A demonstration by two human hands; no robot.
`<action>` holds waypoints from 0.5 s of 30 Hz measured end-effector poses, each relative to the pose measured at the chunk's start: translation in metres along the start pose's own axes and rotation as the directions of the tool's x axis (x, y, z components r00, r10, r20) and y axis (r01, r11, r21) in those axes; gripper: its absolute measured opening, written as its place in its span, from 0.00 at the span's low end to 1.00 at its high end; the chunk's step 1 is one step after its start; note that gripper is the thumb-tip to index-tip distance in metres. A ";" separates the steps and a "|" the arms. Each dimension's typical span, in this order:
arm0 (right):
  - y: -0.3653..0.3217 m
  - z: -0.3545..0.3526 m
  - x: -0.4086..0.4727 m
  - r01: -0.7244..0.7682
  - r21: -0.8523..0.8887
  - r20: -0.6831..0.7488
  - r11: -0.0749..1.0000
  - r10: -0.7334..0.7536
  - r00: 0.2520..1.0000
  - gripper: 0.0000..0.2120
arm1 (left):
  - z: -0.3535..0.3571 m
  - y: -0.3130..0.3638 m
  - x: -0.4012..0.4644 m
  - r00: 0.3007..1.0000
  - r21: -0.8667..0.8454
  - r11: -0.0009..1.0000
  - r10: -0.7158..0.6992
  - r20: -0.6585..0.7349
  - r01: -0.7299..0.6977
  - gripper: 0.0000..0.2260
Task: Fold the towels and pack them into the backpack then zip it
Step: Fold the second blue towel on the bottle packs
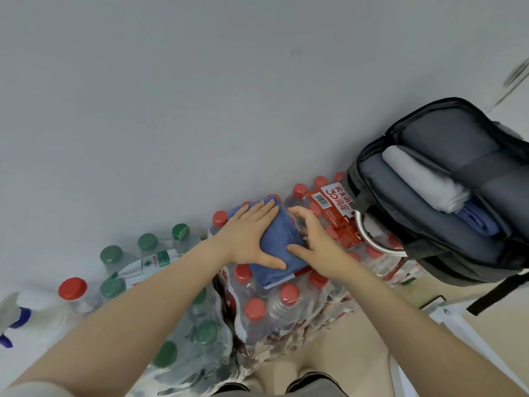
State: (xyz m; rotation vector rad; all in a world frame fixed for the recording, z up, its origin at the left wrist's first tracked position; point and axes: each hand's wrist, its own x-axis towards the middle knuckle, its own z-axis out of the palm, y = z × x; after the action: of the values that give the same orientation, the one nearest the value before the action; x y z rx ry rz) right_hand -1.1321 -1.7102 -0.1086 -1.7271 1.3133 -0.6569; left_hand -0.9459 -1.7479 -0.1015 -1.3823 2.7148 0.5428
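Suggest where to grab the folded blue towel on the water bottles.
Pinch the blue towel at its right edge, from the right, thumb on top: it lies flat and folded, so clamping all layers should keep the fold; the backpack sits that side.

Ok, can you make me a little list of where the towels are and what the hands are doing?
left hand: presses flat on the folded blue towel
right hand: holds that towel's right edge
towel rests on: red-capped bottle pack
backpack: open, not zipped
inside backpack: white towel and packed blue towel, side by side
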 end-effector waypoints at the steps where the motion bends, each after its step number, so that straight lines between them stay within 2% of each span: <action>1: 0.002 0.002 -0.002 -0.004 0.009 -0.003 1.000 0.004 1.000 0.29 | 0.000 -0.001 0.002 1.000 0.046 0.999 0.009 0.018 -0.009 0.58; 5: 0.001 0.005 -0.007 -0.035 -0.012 -0.030 0.999 0.034 0.999 0.24 | 0.003 -0.006 0.006 0.999 0.074 0.996 0.039 0.021 -0.040 0.63; 9: -0.010 0.004 0.002 -0.176 0.022 -0.072 0.984 0.177 0.982 0.29 | 0.005 -0.010 -0.002 0.992 -0.107 0.991 0.074 -0.103 -0.085 0.59; 12: -0.012 0.000 0.009 -0.345 0.256 -0.029 0.903 0.364 0.931 0.37 | 0.003 -0.003 -0.015 0.962 -0.172 0.968 0.137 -0.234 -0.180 0.49; 13: -0.015 -0.004 0.010 -0.386 0.367 0.001 0.846 0.415 0.910 0.34 | 0.002 0.000 -0.021 0.947 -0.206 0.957 0.141 -0.288 -0.205 0.45; 15: -0.023 -0.016 0.013 -0.401 0.561 0.054 0.724 0.451 0.891 0.21 | -0.004 0.007 -0.034 0.923 -0.297 0.921 0.137 -0.361 -0.253 0.39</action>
State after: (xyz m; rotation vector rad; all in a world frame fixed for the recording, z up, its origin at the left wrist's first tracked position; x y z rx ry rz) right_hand -1.1292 -1.7256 -0.0816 -0.8805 1.3432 -0.7529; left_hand -0.9313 -1.7191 -0.0891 -1.3823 3.1808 0.9069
